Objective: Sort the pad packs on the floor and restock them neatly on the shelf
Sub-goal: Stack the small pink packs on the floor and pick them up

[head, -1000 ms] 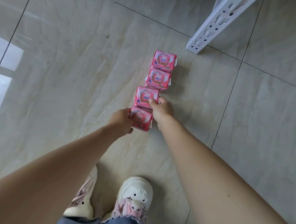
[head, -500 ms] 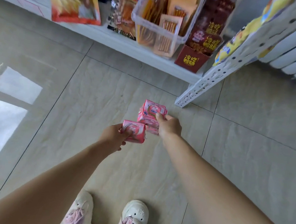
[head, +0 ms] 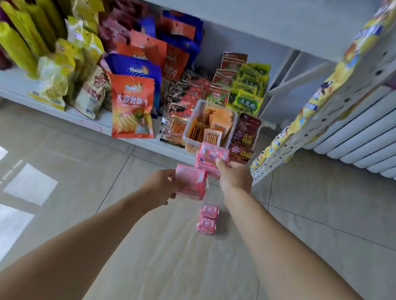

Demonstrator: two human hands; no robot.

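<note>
Left hand: the left hand (head: 162,186) grips a pink, square, glossy plastic-wrapped pad pack (head: 190,182), fingers curled round its left side, held above the floor.
Right hand: the right hand (head: 235,176) holds pink, soft-sided pad packs stacked one on another (head: 212,159), thumb on the top face; how many cannot be told.
Held packs: the left one sits just beside and below the right-hand stack, their corners almost touching.
Packs on floor: two small pink square pad packs (head: 207,219) lie touching in a short row on the glossy beige tiled floor (head: 128,254), below and between the hands.
Shelf: a white metal shelf board (head: 90,120) carries crinkly foil snack bags; the held packs hang in front of its right front corner, near a clear plastic tub of orange sachets (head: 210,126).
Upright: a white perforated metal post (head: 349,99) slants beside the right hand.
</note>
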